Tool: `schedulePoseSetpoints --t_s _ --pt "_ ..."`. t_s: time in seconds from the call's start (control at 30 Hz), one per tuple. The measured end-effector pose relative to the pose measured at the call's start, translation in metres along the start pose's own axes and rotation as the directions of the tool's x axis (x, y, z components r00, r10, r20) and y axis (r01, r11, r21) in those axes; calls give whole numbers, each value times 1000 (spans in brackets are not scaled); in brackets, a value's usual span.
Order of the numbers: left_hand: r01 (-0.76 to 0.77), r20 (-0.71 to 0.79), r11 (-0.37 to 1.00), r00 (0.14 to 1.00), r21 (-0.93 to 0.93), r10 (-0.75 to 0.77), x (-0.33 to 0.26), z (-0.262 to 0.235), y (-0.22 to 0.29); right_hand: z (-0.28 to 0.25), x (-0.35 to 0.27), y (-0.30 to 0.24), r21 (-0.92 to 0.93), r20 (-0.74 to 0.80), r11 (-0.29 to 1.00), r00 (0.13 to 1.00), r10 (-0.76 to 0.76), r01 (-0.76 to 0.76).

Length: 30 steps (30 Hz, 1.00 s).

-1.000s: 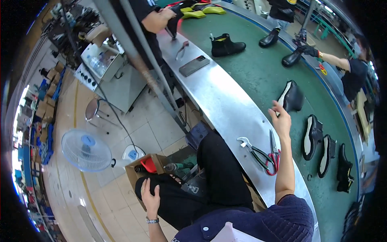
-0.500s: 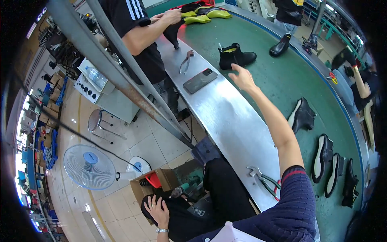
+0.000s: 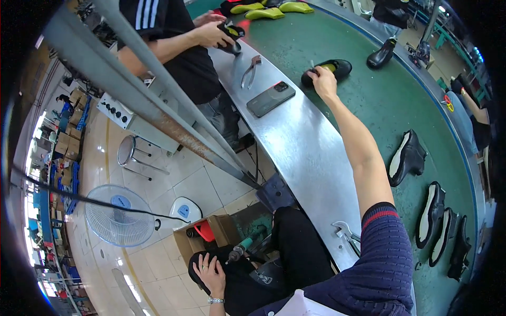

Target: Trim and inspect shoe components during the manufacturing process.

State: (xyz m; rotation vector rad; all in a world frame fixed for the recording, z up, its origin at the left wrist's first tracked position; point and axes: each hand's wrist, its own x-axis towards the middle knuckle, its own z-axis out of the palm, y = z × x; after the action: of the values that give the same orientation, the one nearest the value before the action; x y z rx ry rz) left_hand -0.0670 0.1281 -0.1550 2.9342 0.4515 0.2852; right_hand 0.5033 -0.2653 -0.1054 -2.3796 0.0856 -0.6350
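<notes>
Workshop line: green conveyor belt [image 3: 400, 105] beside steel desk [image 3: 295, 142]. Right hand [image 3: 322, 80], grip closed on black shoe [image 3: 331, 68] at belt's near edge; not yet lifted off. Left hand [image 3: 211, 273] flat on lap, grip empty.

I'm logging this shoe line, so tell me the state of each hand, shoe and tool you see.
Right hand: stretched out, gripping the black shoe.
Left hand: resting flat on the lap, empty.
Phone: lying flat, screen dark.
Pliers: lying on the metal bench.
Boot: tipped on its side.
</notes>
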Motion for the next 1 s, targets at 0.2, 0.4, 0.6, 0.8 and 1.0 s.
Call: schedulePoseSetpoints --t_s 0.2,0.4,0.6,0.8,1.0 --pt "95 -171 923 971 -374 -169 -2 -23 -3 -115 -22 27 164 -115 986 993 -16 35" --pt "-125 -268 822 963 -556 -35 37 -110 85 -263 -114 -91 530 150 843 968 -202 94" --pt "-79 116 296 801 -952 587 33 -130 175 -325 -235 -187 720 448 653 876 -180 -234" --pt "190 212 105 728 -976 652 -14 -97 157 -286 -326 -203 690 695 501 672 -255 -523" --pt "230 308 206 771 -951 557 -66 -57 96 -245 -385 -215 574 807 547 536 -248 -610"
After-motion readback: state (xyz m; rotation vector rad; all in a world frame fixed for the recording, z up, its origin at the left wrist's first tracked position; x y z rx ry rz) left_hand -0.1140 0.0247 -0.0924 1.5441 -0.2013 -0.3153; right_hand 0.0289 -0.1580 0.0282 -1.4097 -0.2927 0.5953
